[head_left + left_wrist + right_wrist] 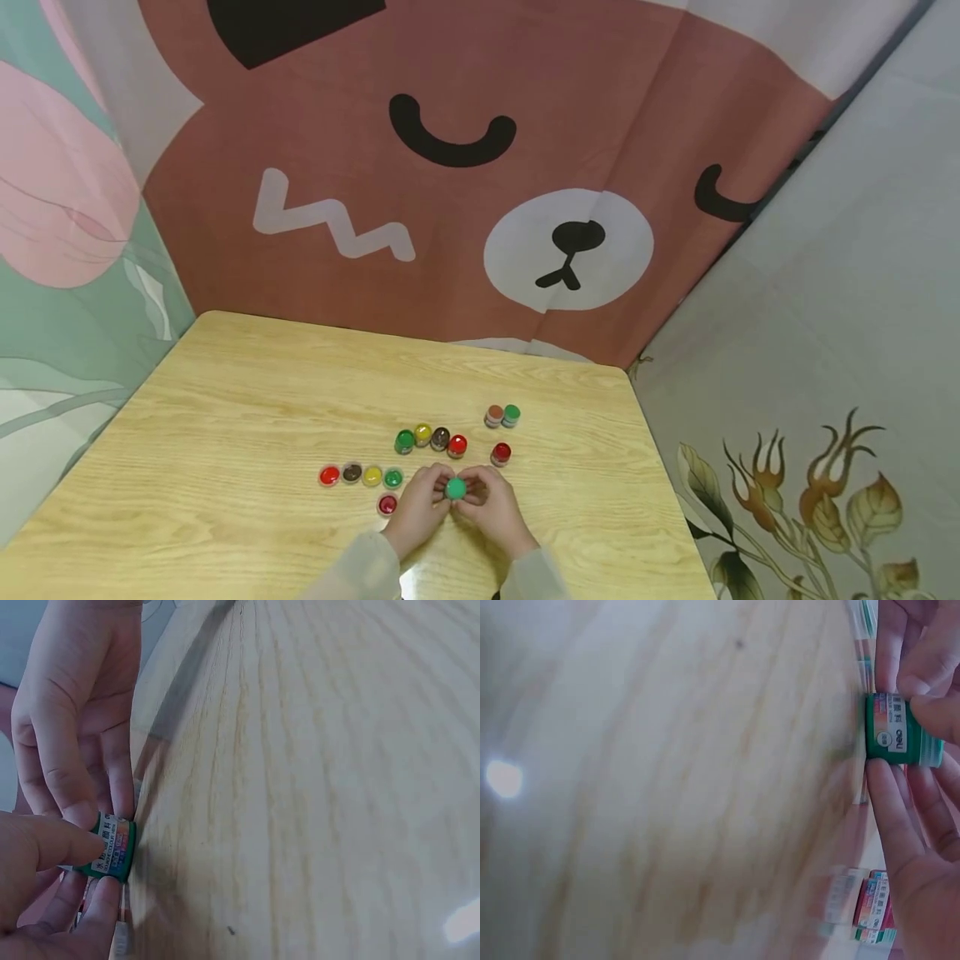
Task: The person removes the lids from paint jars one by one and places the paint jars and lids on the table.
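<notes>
Near the front middle of the table, both hands hold a small green paint jar (pixel 456 488) between their fingers. My left hand (pixel 417 505) pinches it from the left, and my right hand (pixel 495 505) from the right. A printed label in several colours runs round the jar's side; the left wrist view shows the jar (pixel 114 847) low over the wood, between the fingers of both hands. In the right wrist view the jar (pixel 900 731) lies on its side, thumb and fingers about it. Just left of the left hand sits a dark red paint pot (pixel 387 504).
Left of the hands is a row of round paint pots, red (pixel 329 476) to green (pixel 393 477). Beyond the hands stand several jars, green (pixel 404 441) to red (pixel 457 446), and a dark red jar (pixel 501 453). Farther back are an orange-brown jar (pixel 494 416) and a green one (pixel 512 415).
</notes>
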Tool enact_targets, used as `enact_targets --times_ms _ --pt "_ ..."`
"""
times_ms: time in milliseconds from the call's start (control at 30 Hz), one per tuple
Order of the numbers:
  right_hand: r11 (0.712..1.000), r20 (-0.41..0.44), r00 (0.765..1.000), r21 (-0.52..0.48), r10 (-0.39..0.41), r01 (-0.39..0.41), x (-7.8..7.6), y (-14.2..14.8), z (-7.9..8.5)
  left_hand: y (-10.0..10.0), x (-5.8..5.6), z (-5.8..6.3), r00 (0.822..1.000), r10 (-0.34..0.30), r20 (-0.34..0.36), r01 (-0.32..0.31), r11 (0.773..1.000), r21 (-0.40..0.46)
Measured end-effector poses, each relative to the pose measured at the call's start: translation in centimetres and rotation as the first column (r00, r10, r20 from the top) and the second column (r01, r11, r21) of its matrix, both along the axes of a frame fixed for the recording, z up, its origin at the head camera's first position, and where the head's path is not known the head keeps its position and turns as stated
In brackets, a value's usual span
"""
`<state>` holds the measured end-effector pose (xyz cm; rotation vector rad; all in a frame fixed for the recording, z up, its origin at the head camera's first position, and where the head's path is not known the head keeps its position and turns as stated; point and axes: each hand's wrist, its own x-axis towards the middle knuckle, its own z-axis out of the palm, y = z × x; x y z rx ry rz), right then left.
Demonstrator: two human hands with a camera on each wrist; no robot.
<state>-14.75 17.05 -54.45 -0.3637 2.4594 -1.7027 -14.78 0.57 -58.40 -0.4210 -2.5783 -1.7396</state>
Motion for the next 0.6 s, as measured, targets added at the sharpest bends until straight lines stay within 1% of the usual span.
enact_targets --times_ms 67,100,200,300,467,600 --pt "1.000 0.001 1.000 -0.021 0.015 -0.015 -0.1 0.3 -0.4 0.0 0.1 -0.1 1.000 0.004 0.011 -0.004 1.000 0.012" --pt "0.999 0.005 1.000 -0.037 0.021 -0.021 -0.2 0.5 -0.9 0.1 0.2 -0.3 1.000 0.005 0.015 -0.005 1.000 0.016" --pt "0.997 0.029 0.999 -0.073 0.038 -0.036 -0.9 1.1 -2.8 0.0 0.3 -0.7 1.000 0.003 0.012 -0.003 0.999 0.047" --pt "0.993 0.058 0.997 -0.106 0.048 -0.042 -1.1 1.5 -3.2 0.0 0.5 -1.2 1.000 0.007 0.005 -0.007 0.997 0.078" --pt "0.993 0.088 0.995 -0.110 0.053 -0.043 -1.6 2.0 -3.9 0.2 0.6 -2.0 1.000 0.019 -0.015 -0.017 0.991 0.130" --pt "0.992 0.096 0.994 -0.118 0.045 -0.034 -1.7 2.3 -4.2 0.3 0.6 -2.2 0.999 0.015 -0.029 -0.011 0.991 0.131"
